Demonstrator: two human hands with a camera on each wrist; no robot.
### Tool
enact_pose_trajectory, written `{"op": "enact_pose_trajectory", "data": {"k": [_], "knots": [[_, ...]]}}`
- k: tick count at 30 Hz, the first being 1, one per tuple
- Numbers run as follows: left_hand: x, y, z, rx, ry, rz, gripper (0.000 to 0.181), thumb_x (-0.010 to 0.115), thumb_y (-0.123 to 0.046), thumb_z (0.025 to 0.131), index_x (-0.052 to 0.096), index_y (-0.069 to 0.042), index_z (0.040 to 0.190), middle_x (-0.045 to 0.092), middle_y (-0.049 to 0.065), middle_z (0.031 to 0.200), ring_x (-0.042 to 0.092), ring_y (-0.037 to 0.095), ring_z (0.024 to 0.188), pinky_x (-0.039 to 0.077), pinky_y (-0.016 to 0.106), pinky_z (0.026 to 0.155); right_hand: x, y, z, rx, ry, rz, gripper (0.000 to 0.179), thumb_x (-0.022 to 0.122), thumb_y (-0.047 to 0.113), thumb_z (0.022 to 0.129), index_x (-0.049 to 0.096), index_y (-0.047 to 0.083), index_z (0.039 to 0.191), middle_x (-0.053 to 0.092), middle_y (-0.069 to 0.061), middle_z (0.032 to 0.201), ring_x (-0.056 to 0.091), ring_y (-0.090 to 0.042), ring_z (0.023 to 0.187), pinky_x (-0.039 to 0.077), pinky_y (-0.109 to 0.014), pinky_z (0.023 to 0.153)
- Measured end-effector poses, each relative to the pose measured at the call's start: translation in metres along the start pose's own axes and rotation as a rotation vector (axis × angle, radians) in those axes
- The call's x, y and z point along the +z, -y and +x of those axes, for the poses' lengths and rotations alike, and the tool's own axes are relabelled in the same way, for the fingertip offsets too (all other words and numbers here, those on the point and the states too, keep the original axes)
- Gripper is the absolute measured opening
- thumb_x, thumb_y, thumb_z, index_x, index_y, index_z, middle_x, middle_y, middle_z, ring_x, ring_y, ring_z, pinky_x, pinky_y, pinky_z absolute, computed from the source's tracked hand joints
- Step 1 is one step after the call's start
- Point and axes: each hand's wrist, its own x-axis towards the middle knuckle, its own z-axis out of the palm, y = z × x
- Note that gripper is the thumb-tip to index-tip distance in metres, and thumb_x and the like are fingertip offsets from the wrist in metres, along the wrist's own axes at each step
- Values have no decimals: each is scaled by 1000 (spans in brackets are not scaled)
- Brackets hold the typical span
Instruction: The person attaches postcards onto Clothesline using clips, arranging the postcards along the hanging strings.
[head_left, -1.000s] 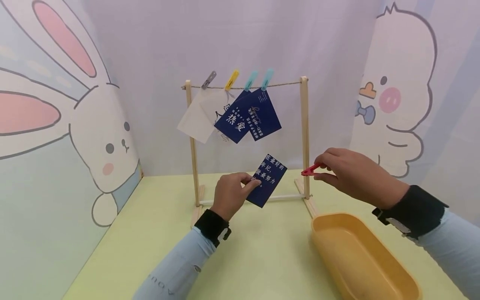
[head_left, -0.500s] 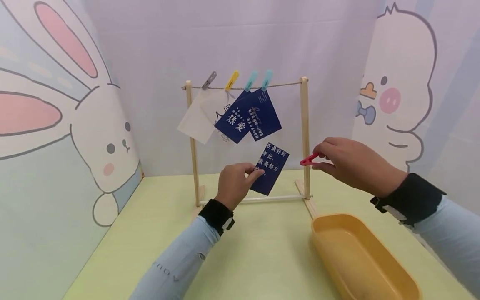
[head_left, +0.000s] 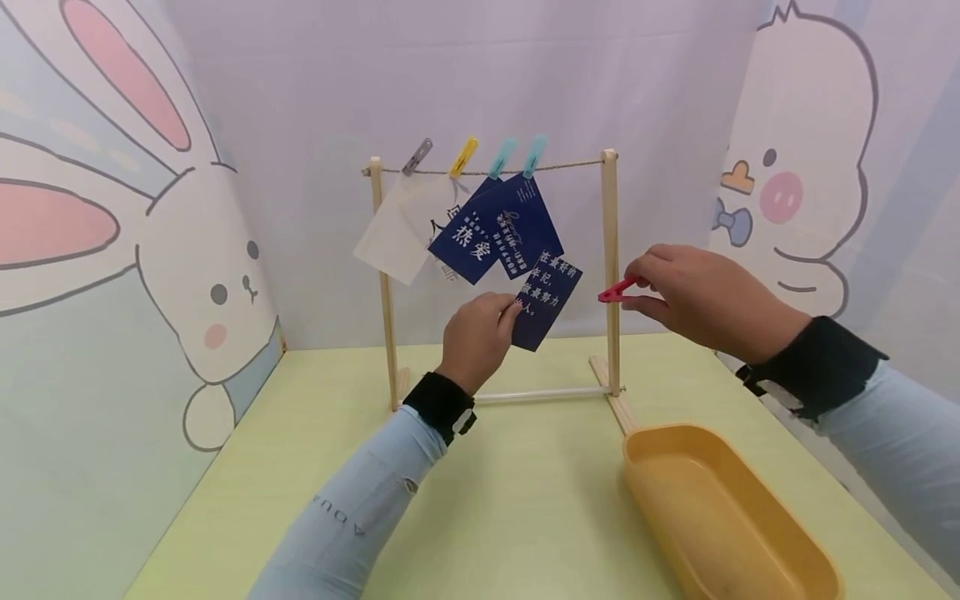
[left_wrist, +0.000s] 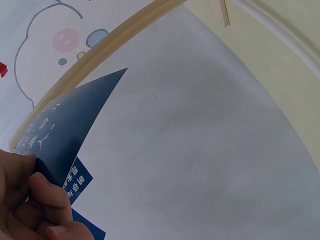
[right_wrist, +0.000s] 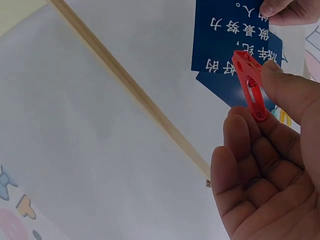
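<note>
A dark blue card [head_left: 546, 304] with white writing is pinched at its left edge by my left hand [head_left: 480, 337]; the left wrist view shows thumb and fingers on the card [left_wrist: 75, 125]. My right hand [head_left: 701, 292] pinches a red clothespin [head_left: 617, 292] between thumb and finger, just right of the card and near the right post. In the right wrist view the clothespin [right_wrist: 250, 85] has its handles between thumb and forefinger. Behind the held card, two blue cards [head_left: 468, 242] hang from light blue clothespins [head_left: 535, 157] on a string [head_left: 573, 167]. The held card overlaps one of them in the head view.
White cards [head_left: 397, 237] hang at the left under grey [head_left: 417, 157] and yellow clothespins [head_left: 463, 157]. Wooden posts [head_left: 611, 250] hold the string, with a white bar [head_left: 540, 396] low between them. A yellow bin [head_left: 720, 508] stands at front right on the pale green table [head_left: 510, 500].
Both hands have risen toward the string. The left hand carries the blue card up until it overlaps the hanging blue card in view; the right hand keeps the red clothespin.
</note>
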Motion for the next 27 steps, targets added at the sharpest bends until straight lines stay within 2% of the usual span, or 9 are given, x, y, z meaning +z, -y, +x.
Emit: {"op": "enact_pose_trajectory", "data": {"k": [9, 17, 20, 23, 27], "knots": [[-6, -8, 18, 10, -15, 22, 29, 54, -28, 109, 76, -13, 119, 77, 2, 110, 74, 17, 101, 60, 34, 83, -4, -6, 9, 3, -26, 4, 35, 90, 20, 82, 74, 9, 111, 71, -6, 94, 67, -22, 80, 63, -39, 72], [-12, -15, 30, 19, -36, 39, 29, 56, -30, 108, 76, -14, 123, 78, 2, 112, 74, 17, 99, 60, 32, 80, -6, -11, 17, -14, -64, -12, 35, 89, 20, 82, 74, 7, 110, 71, -8, 93, 68, -23, 78, 63, -40, 71], [-13, -16, 34, 12, -42, 37, 29, 58, -33, 107, 78, -16, 120, 79, 1, 107, 73, 16, 94, 58, 29, 74, -7, -12, 20, -11, -65, -11, 36, 90, 20, 82, 74, 6, 111, 72, -9, 94, 69, -24, 79, 63, -42, 72], [-15, -16, 38, 4, -49, 21, 28, 61, -35, 105, 79, -18, 116, 80, 0, 100, 70, 15, 85, 52, 26, 62, -9, -12, 23, -21, -72, -13, 36, 90, 19, 82, 74, 5, 111, 72, -10, 94, 69, -25, 80, 63, -42, 73], [-16, -15, 44, -11, -61, 10, 28, 63, -37, 104, 80, -18, 116, 80, -1, 100, 71, 13, 81, 47, 22, 55, -13, -13, 28, -22, -71, -17, 36, 89, 19, 83, 74, 4, 112, 72, -11, 95, 69, -25, 80, 63, -43, 73]]}}
